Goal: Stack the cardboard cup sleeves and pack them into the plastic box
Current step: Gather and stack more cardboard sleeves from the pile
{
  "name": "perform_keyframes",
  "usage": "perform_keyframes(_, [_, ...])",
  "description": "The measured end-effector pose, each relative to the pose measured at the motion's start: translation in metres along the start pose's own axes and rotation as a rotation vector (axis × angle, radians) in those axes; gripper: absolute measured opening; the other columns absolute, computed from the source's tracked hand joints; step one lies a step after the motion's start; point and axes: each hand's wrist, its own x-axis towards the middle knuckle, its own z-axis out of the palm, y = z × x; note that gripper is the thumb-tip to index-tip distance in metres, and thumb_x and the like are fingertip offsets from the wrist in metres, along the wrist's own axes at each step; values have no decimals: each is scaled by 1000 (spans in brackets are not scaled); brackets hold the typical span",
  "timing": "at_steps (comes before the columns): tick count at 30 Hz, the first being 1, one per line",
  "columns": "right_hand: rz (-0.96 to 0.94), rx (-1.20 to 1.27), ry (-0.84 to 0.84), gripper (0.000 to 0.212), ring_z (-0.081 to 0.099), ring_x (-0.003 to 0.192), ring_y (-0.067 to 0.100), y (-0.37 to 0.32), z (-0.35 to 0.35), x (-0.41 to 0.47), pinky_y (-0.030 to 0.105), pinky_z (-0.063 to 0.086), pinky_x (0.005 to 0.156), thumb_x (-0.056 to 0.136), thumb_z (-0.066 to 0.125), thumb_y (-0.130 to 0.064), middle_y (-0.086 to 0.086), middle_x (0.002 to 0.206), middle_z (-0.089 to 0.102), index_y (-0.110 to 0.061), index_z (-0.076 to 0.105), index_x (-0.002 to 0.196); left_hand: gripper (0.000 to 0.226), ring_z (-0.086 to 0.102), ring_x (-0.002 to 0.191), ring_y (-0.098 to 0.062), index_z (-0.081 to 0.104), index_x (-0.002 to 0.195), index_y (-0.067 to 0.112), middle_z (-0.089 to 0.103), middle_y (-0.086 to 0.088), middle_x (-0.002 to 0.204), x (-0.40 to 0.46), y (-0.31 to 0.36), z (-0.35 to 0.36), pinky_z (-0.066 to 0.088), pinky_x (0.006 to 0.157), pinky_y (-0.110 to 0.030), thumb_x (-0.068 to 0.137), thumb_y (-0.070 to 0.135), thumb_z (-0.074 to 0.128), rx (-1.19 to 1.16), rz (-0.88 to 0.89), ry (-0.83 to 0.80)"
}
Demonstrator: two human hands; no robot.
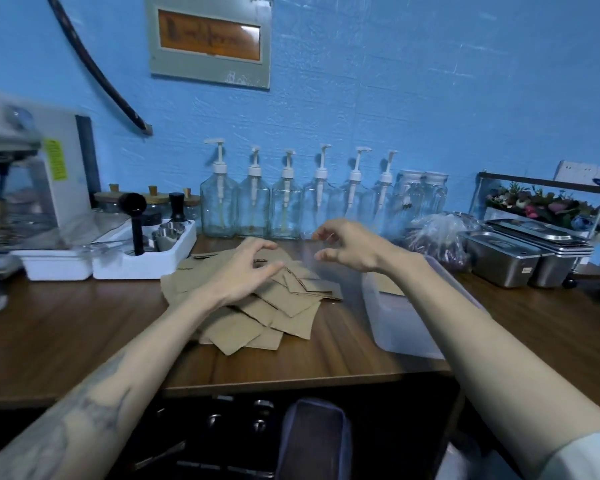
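A loose pile of flat brown cardboard cup sleeves (257, 313) lies spread on the wooden counter (66, 327). To its right stands a clear plastic box (399, 320), with something brown showing at its far end. My left hand (243, 275) hovers over the middle of the pile with its fingers loosely curled and nothing in them. My right hand (350, 247) hangs above the far right edge of the pile, left of the box, with fingers bent and spread and holding nothing.
Several glass pump bottles (284, 206) line the blue wall behind the pile. A white tray with coffee tools (146, 251) and an espresso machine (21, 188) stand at left. Steel lidded pans (520, 251) and a plastic bag (437, 237) sit at right.
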Motion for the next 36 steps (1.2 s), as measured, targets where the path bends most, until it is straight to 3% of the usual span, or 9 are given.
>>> perform_keyframes(4, [-39, 7, -39, 41, 52, 121, 24, -34, 35, 16, 39, 43, 103, 91, 69, -33, 9, 131, 54, -17, 59, 127, 44, 45, 128, -13, 52, 134, 23, 46, 5, 139, -23, -32, -36, 37, 108, -36, 96, 44, 56, 106, -60, 18])
perform_keyframes(8, [-39, 29, -9, 44, 51, 122, 22, -50, 77, 24, 44, 44, 102, 91, 63, -47, 1, 132, 48, -25, 55, 128, 45, 46, 129, -11, 54, 133, 22, 48, 8, 139, -37, -61, -53, 37, 109, -36, 95, 45, 57, 146, -113, 16])
perform_keyframes(13, [93, -46, 68, 49, 46, 127, 26, -36, 108, 19, 45, 39, 105, 97, 49, -52, 4, 138, 49, -23, 52, 135, 36, 49, 124, -9, 60, 126, 24, 53, 10, 130, -48, -85, -49, 37, 109, -33, 94, 41, 60, 78, -112, 84])
perform_keyframes(19, [287, -11, 133, 35, 52, 112, 35, -9, 120, 11, 43, 41, 90, 103, 33, -37, 11, 116, 59, -19, 62, 109, 33, 50, 122, -5, 64, 120, 27, 54, 14, 126, -49, -98, -45, 38, 109, -35, 94, 45, 59, 109, -55, 74])
perform_keyframes(23, [280, -10, 105, 33, 52, 117, 36, -8, 123, 12, 44, 41, 94, 103, 37, -32, 11, 123, 59, -16, 63, 114, 30, 51, 120, -5, 66, 120, 24, 55, 15, 123, -49, -98, -45, 39, 106, -31, 95, 40, 59, 109, -29, 104])
perform_keyframes(25, [217, 71, 112, 33, 50, 126, 29, -9, 124, 12, 45, 39, 104, 102, 45, -31, 4, 135, 58, -19, 64, 126, 31, 51, 119, -5, 65, 120, 24, 55, 14, 124, -50, -97, -45, 39, 106, -32, 96, 41, 57, 119, -25, 104])
perform_keyframes(28, [97, 267, 110, 30, 49, 132, 16, -13, 124, 11, 43, 34, 114, 98, 57, -30, -4, 141, 56, -25, 67, 125, 32, 52, 119, -6, 65, 119, 26, 56, 15, 123, -51, -98, -45, 40, 107, -35, 95, 43, 55, 102, -29, 120])
perform_keyframes(32, [73, 314, 132, 31, 52, 127, 13, -12, 123, 11, 38, 38, 112, 95, 61, -34, -4, 139, 56, -29, 67, 125, 27, 52, 118, -7, 65, 116, 26, 57, 15, 121, -52, -97, -46, 40, 108, -39, 95, 40, 56, 73, -57, 151])
perform_keyframes(36, [121, 209, 164, 42, 55, 122, 17, -12, 121, 10, 39, 41, 108, 93, 62, -42, -1, 131, 63, -24, 62, 131, 44, 53, 118, -7, 64, 116, 29, 56, 16, 121, -54, -94, -47, 42, 108, -41, 86, 56, 48, 67, -85, 152])
